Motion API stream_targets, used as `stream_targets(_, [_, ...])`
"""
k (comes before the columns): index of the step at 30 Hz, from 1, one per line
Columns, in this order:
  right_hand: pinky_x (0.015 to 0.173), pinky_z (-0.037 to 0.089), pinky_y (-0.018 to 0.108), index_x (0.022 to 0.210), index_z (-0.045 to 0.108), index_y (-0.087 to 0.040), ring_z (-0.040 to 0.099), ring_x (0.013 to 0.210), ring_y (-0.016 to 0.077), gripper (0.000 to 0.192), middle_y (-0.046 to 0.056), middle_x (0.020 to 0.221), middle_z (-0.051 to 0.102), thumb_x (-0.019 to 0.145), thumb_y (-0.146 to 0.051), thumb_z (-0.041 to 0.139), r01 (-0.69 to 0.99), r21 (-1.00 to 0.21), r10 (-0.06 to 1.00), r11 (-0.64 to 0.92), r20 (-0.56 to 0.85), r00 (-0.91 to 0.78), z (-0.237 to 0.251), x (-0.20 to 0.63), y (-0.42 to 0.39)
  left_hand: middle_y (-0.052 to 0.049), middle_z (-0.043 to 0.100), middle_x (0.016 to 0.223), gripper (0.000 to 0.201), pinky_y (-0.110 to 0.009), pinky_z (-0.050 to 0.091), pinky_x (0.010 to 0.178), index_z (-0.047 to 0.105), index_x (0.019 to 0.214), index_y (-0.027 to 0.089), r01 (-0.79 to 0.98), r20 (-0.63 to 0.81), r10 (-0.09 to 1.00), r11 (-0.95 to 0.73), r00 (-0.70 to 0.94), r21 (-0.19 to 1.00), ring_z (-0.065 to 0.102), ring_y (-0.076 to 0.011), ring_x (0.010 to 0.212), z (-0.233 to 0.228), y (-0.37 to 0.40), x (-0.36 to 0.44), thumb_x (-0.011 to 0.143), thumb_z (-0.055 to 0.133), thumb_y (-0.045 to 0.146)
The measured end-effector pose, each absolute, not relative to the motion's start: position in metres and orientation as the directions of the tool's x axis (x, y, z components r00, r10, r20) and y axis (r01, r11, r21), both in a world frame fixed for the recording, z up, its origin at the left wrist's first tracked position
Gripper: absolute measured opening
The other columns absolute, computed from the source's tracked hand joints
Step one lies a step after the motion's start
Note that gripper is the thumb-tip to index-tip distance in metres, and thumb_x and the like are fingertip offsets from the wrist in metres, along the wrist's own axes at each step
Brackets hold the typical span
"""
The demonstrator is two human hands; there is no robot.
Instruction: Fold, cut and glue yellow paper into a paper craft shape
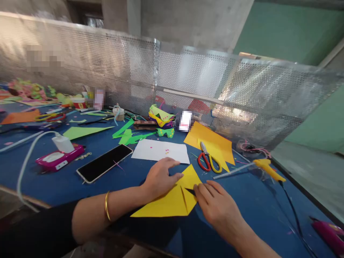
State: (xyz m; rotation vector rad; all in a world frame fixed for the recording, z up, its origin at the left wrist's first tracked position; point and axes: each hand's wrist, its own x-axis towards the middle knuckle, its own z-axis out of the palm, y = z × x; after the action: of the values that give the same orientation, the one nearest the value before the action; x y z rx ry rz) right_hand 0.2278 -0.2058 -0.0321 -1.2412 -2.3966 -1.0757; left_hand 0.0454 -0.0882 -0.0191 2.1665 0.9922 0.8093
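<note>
A folded sheet of yellow paper (168,203) lies near the table's front edge, a narrow dark slit showing in it. My left hand (158,179) rests on the upper left of this paper, thumb and fingers stretched out and apart. At the paper's right edge, my right hand (215,200) has its fingers curled, pinching the paper. A dark pointed shape shows by its fingertips; whether it is a gap or an object, I cannot tell. Scissors (209,161) with a red and a yellow handle lie beyond my right hand, on yellow paper.
A white sheet (161,150) with tiny pink bits lies ahead. At left are a phone (104,163) and a magenta power strip (60,157). A yellow glue gun (269,170) lies right, its cord trailing forward. Paper masks (161,118) stand before a perforated metal screen (193,75).
</note>
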Motion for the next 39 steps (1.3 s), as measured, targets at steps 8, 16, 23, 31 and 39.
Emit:
stream_targets(8, [0.093,0.045,0.038,0.111,0.067,-0.011,0.067,0.093,0.0209,0.025,0.011,0.099,0.075,0.092,-0.006,0.051,0.647,0.699,0.328,0.305,0.561,-0.760,0.026,0.242,-0.155,-0.012,0.075,0.085,0.039,-0.032,0.052,0.070,0.072,0.091,0.007,0.077,-0.378,0.625,0.453,0.683,0.888,0.068,-0.0233,0.071,0.025,-0.057,0.051,0.067,0.076,0.038])
stream_targets(16, [0.103,0.037,0.040,0.120,0.063,-0.018,0.064,0.109,0.0212,0.030,0.008,0.112,0.073,0.092,-0.011,0.055,0.864,0.339,0.362,0.371,0.805,-0.471,-0.004,0.238,-0.129,-0.008,0.075,0.073,0.030,-0.030,0.053,0.065,0.076,0.082,0.012,-0.082,-0.237,0.779,0.346,0.580,0.935,0.068,-0.0207,0.063,0.008,-0.060,0.046,0.057,0.083,0.028])
stream_targets(23, [0.076,0.052,0.037,0.081,0.071,-0.017,0.068,0.079,0.0246,0.030,0.006,0.080,0.074,0.072,-0.046,0.076,0.191,-0.971,0.950,0.147,0.192,0.246,-0.005,0.217,-0.124,-0.004,0.073,0.067,0.023,-0.025,0.049,0.057,0.077,0.078,0.014,-0.086,-0.208,0.825,0.295,0.526,0.952,0.064,-0.0161,0.056,0.003,-0.067,0.050,0.060,0.081,0.028])
stream_targets(31, [0.081,0.051,0.041,0.079,0.077,-0.019,0.066,0.077,0.0234,0.024,0.005,0.079,0.075,0.062,-0.035,0.084,-0.184,-0.978,0.973,0.101,0.058,0.225,-0.011,0.209,-0.131,-0.007,0.076,0.077,0.033,-0.030,0.053,0.063,0.076,0.087,0.014,-0.078,-0.265,0.757,0.384,0.597,0.920,0.068,-0.0207,0.064,-0.003,-0.077,0.053,0.060,0.083,0.031])
stream_targets(39, [0.069,0.042,0.033,0.055,0.060,-0.019,0.053,0.066,0.0169,0.034,0.000,0.062,0.061,0.067,-0.046,0.078,0.064,-0.991,0.951,0.114,0.127,0.282,-0.010,0.216,-0.127,-0.002,0.071,0.064,0.023,-0.027,0.049,0.056,0.075,0.079,0.015,-0.079,-0.226,0.794,0.325,0.564,0.943,0.064,-0.0170,0.054,0.002,-0.075,0.053,0.062,0.079,0.030])
